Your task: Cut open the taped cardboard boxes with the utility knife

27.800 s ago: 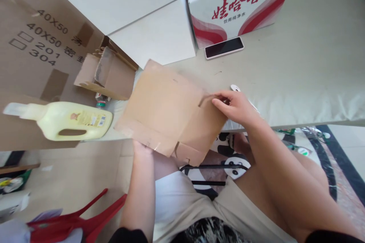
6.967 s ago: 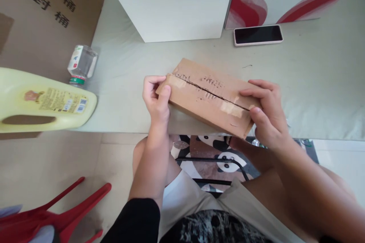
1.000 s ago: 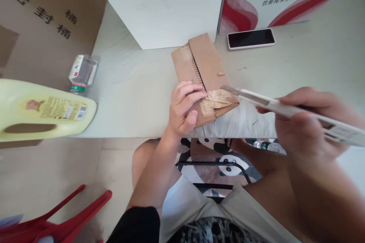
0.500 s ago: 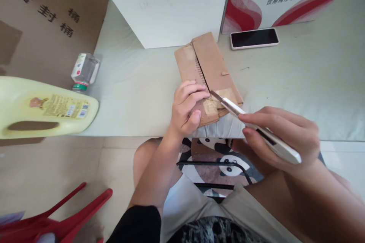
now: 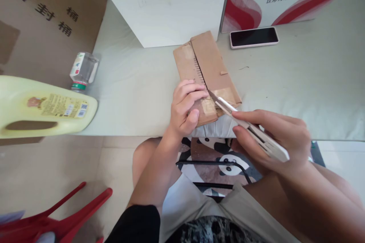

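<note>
One cutter (image 5: 264, 140); one phone (image 5: 253, 38); two bottles (image 5: 65, 105).

The cardboard (image 5: 212, 59) lies on the bench (image 5: 137, 98), under the left fingers (image 5: 190, 97). The knife (image 5: 269, 145) is in the right fingers (image 5: 253, 116), its tip just right of the left ones. Beyond the fingers stand a box (image 5: 176, 7) and, to its right, a carton (image 5: 248, 2), a phone (image 5: 253, 38) before it. Well left are a bottle (image 5: 85, 69) and, nearer, a jug (image 5: 62, 108).

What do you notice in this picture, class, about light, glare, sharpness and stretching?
Head view: soft, fairly even light, with a faint shadow beside the bottle; head view: no strong glare on the phone; head view: knife and cardboard fairly sharp, but small print on the label unreadable; head view: the jug looks stretched toward the left edge.
</note>
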Tool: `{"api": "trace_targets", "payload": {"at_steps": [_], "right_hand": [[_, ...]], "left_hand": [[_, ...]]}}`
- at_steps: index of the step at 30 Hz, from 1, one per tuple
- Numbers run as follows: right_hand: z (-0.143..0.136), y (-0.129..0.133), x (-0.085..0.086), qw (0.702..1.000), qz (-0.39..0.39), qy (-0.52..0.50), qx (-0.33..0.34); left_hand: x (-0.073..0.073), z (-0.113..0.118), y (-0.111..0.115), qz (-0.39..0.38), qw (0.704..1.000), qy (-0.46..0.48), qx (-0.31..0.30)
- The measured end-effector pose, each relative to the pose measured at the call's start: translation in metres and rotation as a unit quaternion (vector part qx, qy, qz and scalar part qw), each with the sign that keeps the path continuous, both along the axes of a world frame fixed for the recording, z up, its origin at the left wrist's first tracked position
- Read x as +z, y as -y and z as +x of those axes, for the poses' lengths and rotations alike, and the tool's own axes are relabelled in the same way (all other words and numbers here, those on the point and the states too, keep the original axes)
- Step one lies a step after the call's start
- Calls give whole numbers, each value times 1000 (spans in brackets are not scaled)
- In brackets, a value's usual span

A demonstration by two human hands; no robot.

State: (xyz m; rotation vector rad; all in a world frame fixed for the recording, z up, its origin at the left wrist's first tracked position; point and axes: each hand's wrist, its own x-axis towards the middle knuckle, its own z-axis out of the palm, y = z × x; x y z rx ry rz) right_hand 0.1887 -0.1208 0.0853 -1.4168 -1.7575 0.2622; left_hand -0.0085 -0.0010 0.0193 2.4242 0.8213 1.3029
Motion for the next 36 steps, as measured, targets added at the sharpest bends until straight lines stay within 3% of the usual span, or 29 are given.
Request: {"api": "trace_targets", "payload": {"at_steps": [16, 22, 28, 32, 36], "right_hand": [[8, -4, -13, 993, -37, -109, -5], [17, 0, -18, 968, -98, -232, 5], [13, -1, -23, 958, -137, -250, 25], [11, -3, -24, 955, -143, -258, 28], [13, -2, -19, 930, -181, -320, 24]], "left_hand": [[-1, 1, 0, 13, 1000, 17, -7], [1, 1, -1, 17, 998, 53, -39], [-1, 0, -1, 12, 1000, 20, -7], [-1, -1, 0, 7, 999, 41, -21], [1, 0, -1, 15, 999, 41, -31]]}}
